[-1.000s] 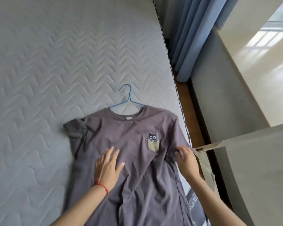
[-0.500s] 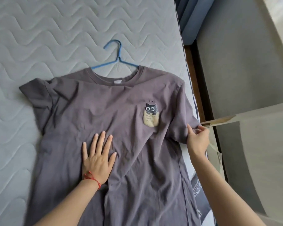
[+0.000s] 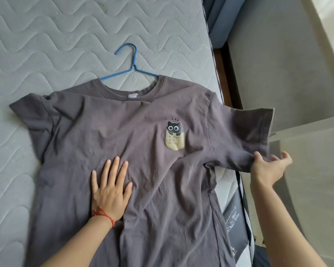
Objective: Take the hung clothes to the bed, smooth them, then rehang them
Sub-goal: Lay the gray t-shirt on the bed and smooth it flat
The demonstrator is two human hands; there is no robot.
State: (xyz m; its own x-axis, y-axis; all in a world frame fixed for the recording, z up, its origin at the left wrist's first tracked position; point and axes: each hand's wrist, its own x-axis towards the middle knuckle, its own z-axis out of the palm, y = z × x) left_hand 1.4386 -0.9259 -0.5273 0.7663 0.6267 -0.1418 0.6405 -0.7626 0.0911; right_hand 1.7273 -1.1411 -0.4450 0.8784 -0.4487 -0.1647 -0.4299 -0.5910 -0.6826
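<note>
Quilted grey mattress (image 3: 46,45) with a wavy stitched pattern fills the left of the view, with a blue curtain and a pale wall beyond its right edge. On this bed lies a dark grey short-sleeved cotton T-shirt (image 3: 143,151), chest up, with a small cat-in-pocket print (image 3: 175,136) on its front. A blue wire hanger (image 3: 130,64) sits inside the collar, its hook pointing away from the person.

Spread flat on the middle of the shirt is the left hand (image 3: 110,187), a red string bracelet (image 3: 104,215) on its wrist, its fingers straight and slightly apart, pressing the cloth down. The right hand (image 3: 268,166) pinches the lower corner of the shirt's right-side sleeve (image 3: 247,132), fingers clamped on the hem, holding it out past the edge of the bed, so the sleeve hangs in air.

Judging by this, smoothing is under way. The shirt's long axis runs from the collar toward the person, while the sleeve stretches sideways to the right; the right hand is the nearer 1 for laying it flat, with the left anchoring the body. Creases remain across the chest.
</note>
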